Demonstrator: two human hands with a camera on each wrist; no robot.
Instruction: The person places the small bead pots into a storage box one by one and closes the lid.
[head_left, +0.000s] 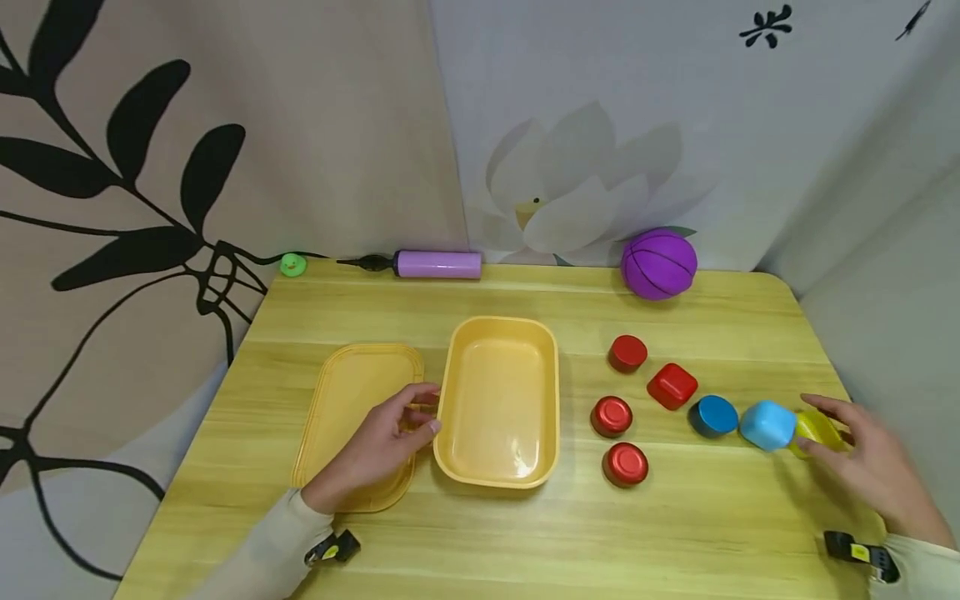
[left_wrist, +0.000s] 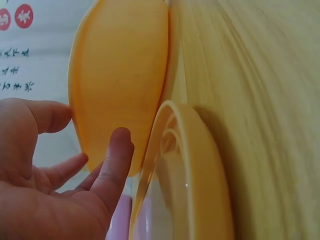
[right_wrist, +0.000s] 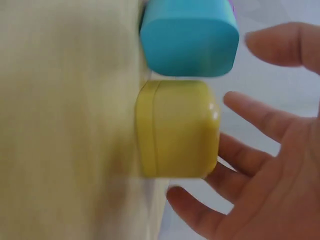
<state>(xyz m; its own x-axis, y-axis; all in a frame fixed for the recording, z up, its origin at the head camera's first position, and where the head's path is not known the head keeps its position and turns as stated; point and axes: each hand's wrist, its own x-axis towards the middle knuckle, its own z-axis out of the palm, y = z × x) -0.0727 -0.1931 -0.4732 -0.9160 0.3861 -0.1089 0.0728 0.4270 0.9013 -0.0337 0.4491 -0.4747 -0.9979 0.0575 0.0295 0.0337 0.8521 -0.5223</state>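
Note:
My left hand [head_left: 382, 442] is at the left wall of the open yellow plastic box [head_left: 495, 392], its fingers fairly straight and the tips at the rim. Beneath that hand lies the box's yellow lid [head_left: 356, 383], with its raised edge [left_wrist: 210, 170] close up in the left wrist view. On the right, my right hand [head_left: 870, 462] is spread around a small yellow rounded block [head_left: 819, 432]. The right wrist view has the fingers loose beside this block [right_wrist: 182, 130]; whether any fingertip touches it I cannot tell. A light blue rounded block [head_left: 767, 425] stands just left of it.
Left of the light blue block are a dark blue round block [head_left: 713, 416], a red square block [head_left: 672, 386] and several red round ones [head_left: 626, 464]. Along the back edge lie a purple ball [head_left: 659, 263], a purple hand pump [head_left: 438, 265] and a small green item [head_left: 293, 265].

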